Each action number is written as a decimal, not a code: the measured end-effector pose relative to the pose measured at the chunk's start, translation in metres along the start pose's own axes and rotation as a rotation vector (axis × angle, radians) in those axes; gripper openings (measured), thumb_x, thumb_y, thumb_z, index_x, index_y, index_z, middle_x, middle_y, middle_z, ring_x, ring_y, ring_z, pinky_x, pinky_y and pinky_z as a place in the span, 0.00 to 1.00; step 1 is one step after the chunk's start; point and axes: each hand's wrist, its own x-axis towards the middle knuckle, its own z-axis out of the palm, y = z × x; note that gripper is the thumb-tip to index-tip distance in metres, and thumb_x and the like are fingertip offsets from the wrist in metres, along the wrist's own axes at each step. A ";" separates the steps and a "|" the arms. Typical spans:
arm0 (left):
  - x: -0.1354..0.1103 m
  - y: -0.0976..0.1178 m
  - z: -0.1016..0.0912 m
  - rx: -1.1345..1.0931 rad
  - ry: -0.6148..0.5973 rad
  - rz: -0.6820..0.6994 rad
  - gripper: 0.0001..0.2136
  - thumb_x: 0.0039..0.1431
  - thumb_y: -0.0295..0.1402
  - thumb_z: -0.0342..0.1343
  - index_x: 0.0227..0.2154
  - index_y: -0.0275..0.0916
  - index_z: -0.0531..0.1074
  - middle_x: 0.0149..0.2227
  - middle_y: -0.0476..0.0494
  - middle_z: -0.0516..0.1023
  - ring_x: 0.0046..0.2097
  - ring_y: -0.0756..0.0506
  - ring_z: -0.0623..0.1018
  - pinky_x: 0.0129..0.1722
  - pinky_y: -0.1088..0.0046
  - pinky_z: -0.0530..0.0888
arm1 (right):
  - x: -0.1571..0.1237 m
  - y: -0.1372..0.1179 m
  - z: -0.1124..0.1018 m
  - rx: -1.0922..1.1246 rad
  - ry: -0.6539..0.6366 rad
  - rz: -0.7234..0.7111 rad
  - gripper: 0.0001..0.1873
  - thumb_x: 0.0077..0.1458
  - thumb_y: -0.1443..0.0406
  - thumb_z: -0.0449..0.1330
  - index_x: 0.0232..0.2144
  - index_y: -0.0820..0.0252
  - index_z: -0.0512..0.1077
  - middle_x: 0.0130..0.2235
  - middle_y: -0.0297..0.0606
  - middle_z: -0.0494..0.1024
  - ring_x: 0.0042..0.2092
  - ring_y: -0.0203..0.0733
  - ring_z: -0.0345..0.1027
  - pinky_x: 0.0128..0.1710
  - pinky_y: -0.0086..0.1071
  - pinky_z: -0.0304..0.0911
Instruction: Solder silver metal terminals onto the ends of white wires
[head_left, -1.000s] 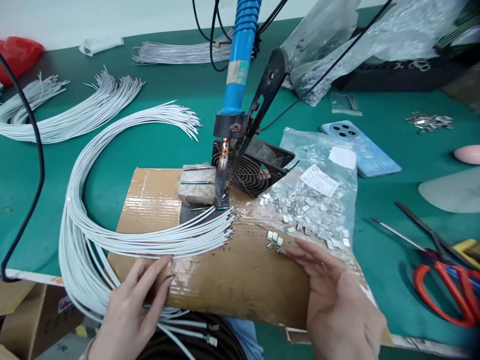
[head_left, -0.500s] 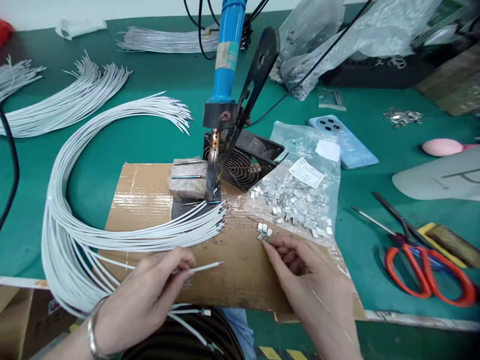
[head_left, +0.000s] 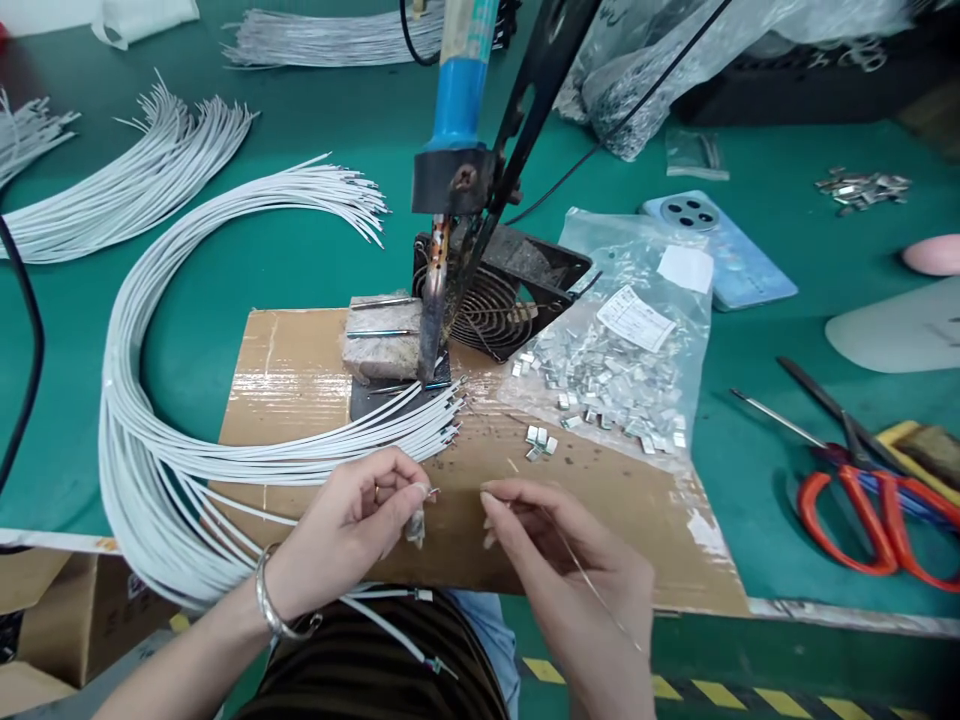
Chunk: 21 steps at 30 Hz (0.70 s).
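My left hand (head_left: 367,510) is closed in a pinch on a white cable (head_left: 251,505); its stripped end pokes out past my thumb and finger. A whitish covering shows on one fingertip. Across a small gap, my right hand (head_left: 570,560) is closed, thumb and forefinger together, with a thin solder wire (head_left: 589,580) running through it; anything else at the fingertips is hidden. Several small metal connectors (head_left: 538,440) lie on the cardboard (head_left: 292,370) beyond my right hand. The blue soldering iron (head_left: 457,110) stands in its holder, tip down, above the cable ends.
A cable bundle (head_left: 124,400) curves along the left. A fan (head_left: 495,300) sits behind the iron, beside a bag of connectors (head_left: 615,370). Farther right are a phone (head_left: 727,255), a screwdriver (head_left: 780,418) and red-handled scissors (head_left: 851,520). Two finished-looking cable ends (head_left: 397,635) hang over my lap.
My right hand has moved left and away from the small connectors, towards my left hand. The left hand has shifted slightly right with the cable, its end now closer to the fingers. The view has tilted down.
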 end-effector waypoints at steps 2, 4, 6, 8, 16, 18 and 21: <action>-0.002 0.000 0.000 -0.025 -0.001 -0.016 0.13 0.66 0.43 0.55 0.33 0.37 0.69 0.23 0.55 0.66 0.22 0.54 0.62 0.20 0.78 0.57 | 0.000 -0.003 0.008 0.063 -0.059 -0.009 0.03 0.56 0.64 0.67 0.30 0.53 0.81 0.27 0.30 0.77 0.26 0.32 0.70 0.27 0.23 0.67; -0.005 0.001 -0.001 -0.041 0.001 -0.017 0.14 0.66 0.45 0.55 0.33 0.37 0.69 0.23 0.56 0.65 0.22 0.54 0.62 0.21 0.78 0.57 | 0.000 -0.005 0.014 0.106 -0.114 -0.015 0.04 0.57 0.64 0.67 0.31 0.52 0.82 0.26 0.30 0.77 0.26 0.31 0.69 0.27 0.23 0.66; -0.007 0.001 -0.002 -0.057 0.001 -0.007 0.16 0.65 0.46 0.56 0.33 0.37 0.69 0.22 0.56 0.64 0.21 0.54 0.62 0.21 0.78 0.56 | 0.001 -0.006 0.018 0.136 -0.168 -0.022 0.05 0.57 0.65 0.66 0.33 0.50 0.83 0.26 0.30 0.77 0.26 0.31 0.69 0.27 0.23 0.65; -0.008 0.001 -0.003 -0.074 0.001 0.005 0.17 0.65 0.48 0.57 0.32 0.37 0.69 0.21 0.57 0.64 0.21 0.54 0.61 0.20 0.79 0.56 | 0.001 -0.008 0.020 0.160 -0.205 -0.019 0.06 0.58 0.65 0.66 0.34 0.49 0.84 0.26 0.30 0.76 0.26 0.31 0.68 0.25 0.23 0.63; -0.008 -0.002 -0.007 -0.115 0.003 0.041 0.15 0.66 0.45 0.58 0.32 0.38 0.69 0.20 0.57 0.64 0.21 0.54 0.61 0.19 0.80 0.55 | -0.001 -0.016 0.025 0.232 -0.219 0.056 0.06 0.56 0.65 0.68 0.35 0.48 0.86 0.26 0.30 0.75 0.25 0.30 0.64 0.24 0.24 0.58; -0.008 -0.003 -0.007 -0.127 -0.003 0.039 0.15 0.66 0.45 0.58 0.31 0.38 0.69 0.20 0.57 0.64 0.21 0.55 0.61 0.19 0.80 0.55 | -0.001 -0.017 0.025 0.247 -0.219 0.069 0.07 0.55 0.65 0.68 0.34 0.48 0.86 0.26 0.31 0.74 0.25 0.31 0.64 0.24 0.24 0.58; -0.008 -0.004 -0.007 -0.148 -0.013 0.034 0.15 0.66 0.44 0.59 0.30 0.38 0.68 0.19 0.57 0.65 0.21 0.55 0.61 0.20 0.80 0.56 | -0.001 -0.018 0.026 0.283 -0.222 0.094 0.06 0.54 0.65 0.68 0.33 0.48 0.86 0.25 0.30 0.74 0.26 0.31 0.64 0.24 0.24 0.58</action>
